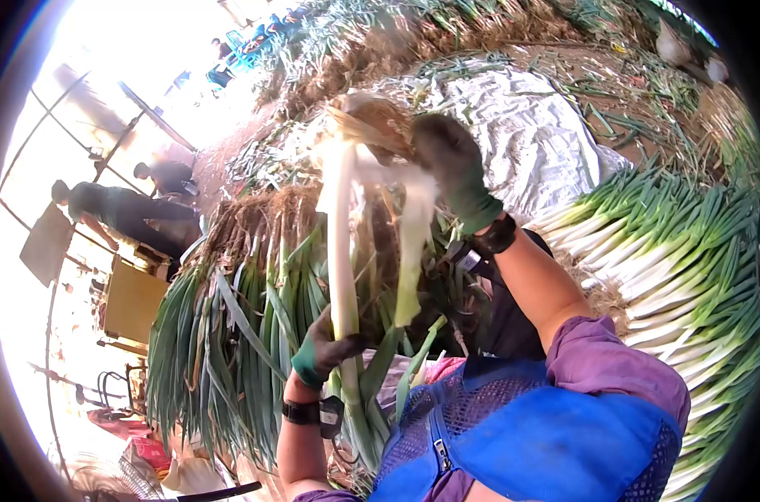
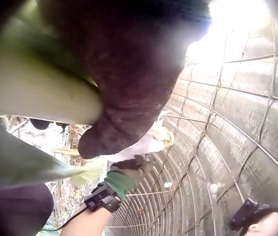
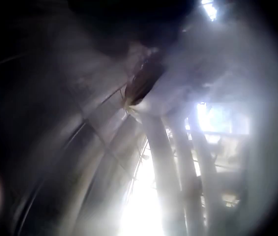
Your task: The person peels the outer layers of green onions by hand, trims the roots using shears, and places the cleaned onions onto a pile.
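In the head view my gloved left hand (image 1: pixel 328 345) grips a leek (image 1: pixel 341 243) around its pale green lower stalk. The leek stands upright, root end up, its green leaves hanging below the hand. Brown roots (image 1: pixel 376 121) show at the top. A loose whitish outer leaf (image 1: pixel 413 259) bends away from the top and hangs to the right. My gloved right hand (image 1: pixel 451 163), blurred, pinches this outer leaf near the root end. In the left wrist view dark glove fingers (image 2: pixel 129 93) wrap the thick stalk (image 2: pixel 35 88). The right wrist view is hazy, with pale strips hanging down.
A pile of unpeeled leeks (image 1: pixel 229 335) lies close on the left, roots up. Peeled white leeks (image 1: pixel 673 284) lie in rows at the right. Beyond are a white sheet (image 1: pixel 522 134) and more leeks (image 1: pixel 380 42). A person bends over (image 1: pixel 129 213) at far left.
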A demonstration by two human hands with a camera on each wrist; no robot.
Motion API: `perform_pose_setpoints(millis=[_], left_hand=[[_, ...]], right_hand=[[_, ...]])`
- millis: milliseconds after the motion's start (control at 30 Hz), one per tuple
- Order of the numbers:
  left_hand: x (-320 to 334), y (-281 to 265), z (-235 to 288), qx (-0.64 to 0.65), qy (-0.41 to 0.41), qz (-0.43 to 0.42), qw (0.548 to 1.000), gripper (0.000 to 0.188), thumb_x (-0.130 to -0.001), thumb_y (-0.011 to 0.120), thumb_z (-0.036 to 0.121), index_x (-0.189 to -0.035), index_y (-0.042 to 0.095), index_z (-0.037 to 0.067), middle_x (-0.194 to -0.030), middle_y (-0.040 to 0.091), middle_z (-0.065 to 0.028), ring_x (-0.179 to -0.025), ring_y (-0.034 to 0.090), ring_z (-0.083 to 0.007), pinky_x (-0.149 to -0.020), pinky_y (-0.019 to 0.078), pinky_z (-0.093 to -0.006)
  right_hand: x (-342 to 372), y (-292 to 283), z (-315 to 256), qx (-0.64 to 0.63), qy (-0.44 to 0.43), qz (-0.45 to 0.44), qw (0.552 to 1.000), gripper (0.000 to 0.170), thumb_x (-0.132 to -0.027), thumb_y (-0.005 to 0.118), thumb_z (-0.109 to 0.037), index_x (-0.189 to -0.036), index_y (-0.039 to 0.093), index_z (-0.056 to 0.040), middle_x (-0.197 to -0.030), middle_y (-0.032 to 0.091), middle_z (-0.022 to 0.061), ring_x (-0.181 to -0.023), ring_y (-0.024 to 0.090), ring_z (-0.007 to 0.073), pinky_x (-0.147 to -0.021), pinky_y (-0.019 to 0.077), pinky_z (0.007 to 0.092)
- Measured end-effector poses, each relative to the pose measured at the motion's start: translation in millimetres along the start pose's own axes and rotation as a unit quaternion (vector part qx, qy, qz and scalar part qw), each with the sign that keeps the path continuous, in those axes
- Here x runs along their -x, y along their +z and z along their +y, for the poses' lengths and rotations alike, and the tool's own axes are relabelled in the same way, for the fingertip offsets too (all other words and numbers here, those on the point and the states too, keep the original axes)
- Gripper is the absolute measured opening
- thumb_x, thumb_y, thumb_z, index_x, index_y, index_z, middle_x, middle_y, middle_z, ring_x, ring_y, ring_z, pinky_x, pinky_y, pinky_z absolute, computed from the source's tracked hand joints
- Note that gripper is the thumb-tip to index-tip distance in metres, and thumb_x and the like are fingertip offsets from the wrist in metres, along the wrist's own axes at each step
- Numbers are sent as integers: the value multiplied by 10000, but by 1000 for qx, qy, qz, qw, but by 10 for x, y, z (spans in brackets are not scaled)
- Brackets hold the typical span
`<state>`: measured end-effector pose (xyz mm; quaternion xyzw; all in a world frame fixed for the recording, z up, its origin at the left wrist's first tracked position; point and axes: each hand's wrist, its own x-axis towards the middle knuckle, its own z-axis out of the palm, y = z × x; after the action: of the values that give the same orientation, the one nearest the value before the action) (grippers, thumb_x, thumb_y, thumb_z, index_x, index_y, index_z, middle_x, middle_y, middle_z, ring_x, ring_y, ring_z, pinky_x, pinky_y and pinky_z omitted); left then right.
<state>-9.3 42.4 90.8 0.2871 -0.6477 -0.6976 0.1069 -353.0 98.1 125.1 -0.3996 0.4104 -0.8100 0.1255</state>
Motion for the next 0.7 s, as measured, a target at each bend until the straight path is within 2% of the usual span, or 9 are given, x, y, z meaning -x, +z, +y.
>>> perform_pose_setpoints(millis=[33, 200, 367, 500, 533, 567, 633, 667, 700], left_hand=[[30, -9, 24, -16, -5, -22, 1000, 573, -783, 770, 56, -1305, 538, 13, -997, 685, -62, -839, 672, -139, -742, 563, -273], [120, 96, 85, 46, -36, -79, 995, 641, -783, 781, 76, -1365, 519, 12, -1088, 681, -80, -949, 677, -165, -857, 568, -302], [134, 60, 93, 35, -19, -53, 998, 631, -777, 757, 79, -1357, 522, 0, -1080, 689, -98, -942, 687, -193, -871, 573, -326], [215, 7, 123, 22, -19, -10, 1000, 683, -736, 730, 138, -1360, 503, -25, -1048, 695, -120, -931, 695, -242, -855, 568, -372], [226, -45, 74, 42, -18, -10, 999, 628, -758, 740, 110, -1337, 527, -9, -1059, 689, -105, -926, 688, -212, -856, 567, -353], [243, -116, 5, 62, -16, -10, 998, 574, -780, 749, 82, -1314, 551, 6, -1070, 683, -90, -921, 681, -182, -856, 566, -334], [318, -273, -123, 23, -27, 6, 999, 594, -775, 749, 103, -1324, 546, 1, -1058, 676, -78, -931, 671, -168, -865, 556, -330], [341, -319, -181, 5, -33, 13, 999, 604, -773, 749, 113, -1328, 543, -2, -1052, 673, -72, -936, 666, -162, -870, 551, -328], [335, -282, -243, -3, -27, 4, 1000, 601, -764, 747, 134, -1313, 548, -11, -1034, 674, -76, -919, 668, -169, -845, 552, -327]], right_hand=[[-146, -1, -52, -46, -25, 54, 997, 364, -953, 693, -283, -1227, 616, -57, -972, 623, -2, -840, 552, 81, -764, 485, 251], [-151, 90, -410, -323, 162, -281, 889, 519, -955, 678, -264, -1381, 499, -28, -1072, 631, 67, -874, 605, 103, -819, 535, 267], [367, 214, 151, -219, 170, -358, 891, 459, -971, 650, -224, -1356, 509, -18, -1124, 634, 95, -959, 619, 142, -892, 516, 304], [393, 193, 211, 43, 112, -483, 867, 261, -1007, 544, -105, -1211, 653, 17, -940, 715, 96, -910, 663, 161, -913, 525, 341], [289, 102, 402, 168, -32, -476, 863, 208, -995, 564, -120, -1134, 660, 2, -837, 686, 60, -802, 652, 152, -809, 545, 328], [77, -40, 600, 287, -174, -452, 826, 164, -983, 584, -134, -1057, 667, -12, -734, 656, 23, -693, 641, 143, -705, 565, 314], [-396, -228, 505, 715, -176, -303, 605, 148, -985, 575, -170, -914, 633, -55, -672, 602, 16, -586, 591, 133, -538, 527, 276], [-778, -824, 979, 567, -166, -188, 785, 191, -1006, 545, -231, -875, 619, -113, -623, 560, 35, -566, 580, 103, -466, 485, 227], [-861, -807, 639, 425, -3, -109, 899, 184, -994, 548, -243, -906, 639, -110, -669, 617, 99, -615, 641, 180, -545, 544, 306]])
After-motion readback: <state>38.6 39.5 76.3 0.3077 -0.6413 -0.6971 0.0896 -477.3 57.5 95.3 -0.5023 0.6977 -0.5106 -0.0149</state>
